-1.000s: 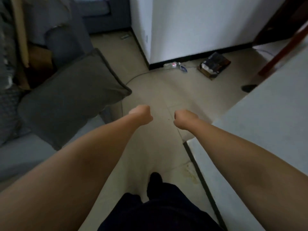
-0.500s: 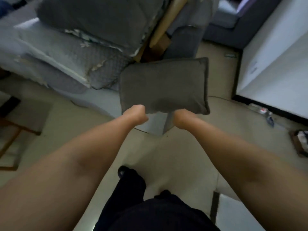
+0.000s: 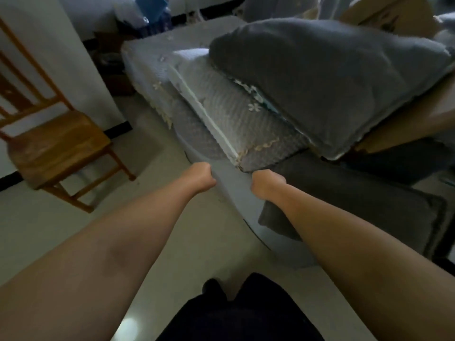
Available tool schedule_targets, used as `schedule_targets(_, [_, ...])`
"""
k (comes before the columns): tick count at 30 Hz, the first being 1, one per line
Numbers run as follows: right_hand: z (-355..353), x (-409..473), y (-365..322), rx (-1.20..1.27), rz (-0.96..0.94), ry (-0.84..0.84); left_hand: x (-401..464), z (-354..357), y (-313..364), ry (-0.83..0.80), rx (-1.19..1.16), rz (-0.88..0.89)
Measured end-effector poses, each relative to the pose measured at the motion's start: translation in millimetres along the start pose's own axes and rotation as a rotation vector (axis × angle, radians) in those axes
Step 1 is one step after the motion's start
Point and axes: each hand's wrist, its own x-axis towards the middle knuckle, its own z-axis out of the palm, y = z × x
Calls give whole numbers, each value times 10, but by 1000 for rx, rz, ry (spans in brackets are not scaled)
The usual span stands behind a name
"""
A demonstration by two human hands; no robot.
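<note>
Both my forearms reach straight forward over the pale floor. My left hand is bent down at the wrist with its fingers curled under, holding nothing that shows. My right hand has the same curled shape, just in front of the edge of a flat dark grey cushion. Above both hands lies a stack of patterned grey cushions with a big dark grey cushion on top. All fingertips are hidden.
A light grey sofa seat carries the cushions. A wooden chair stands at the left against a white wall. Brown cardboard sticks out at the right. My dark trousers fill the bottom centre.
The view has swung left from the white wall and floor to the sofa and the chair. Both arms stayed stretched out with hands curled the same way.
</note>
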Motion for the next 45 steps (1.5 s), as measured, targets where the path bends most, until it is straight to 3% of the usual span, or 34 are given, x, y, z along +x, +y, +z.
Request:
schedule_targets(10, [-610,1243,-1389,-247,-268,-46,525,-651,-1311,81,-173,-301])
schedule_targets(22, [-1459,2447,-3819,-500,-686,-17,886,-1789,-2829,263,-430,-670])
schedule_targets(27, [-1262,2411,-5099,-545,-869,-62,518,-1992,-3789,305,-528,-850])
schedule_targets(34, [-876,2123,-6742,-599,-970,-71,-15,-2238,-5169,339,-529,-884])
schedule_targets(40, [-569,1604,-8096,-674,-1122,-60,-717,-2386,-6458,339,-530,-1029])
schedule_targets(45, [-426,1548,-8902,-720,-1135,-81,-954,-2378,-7095,331,-611,-1076])
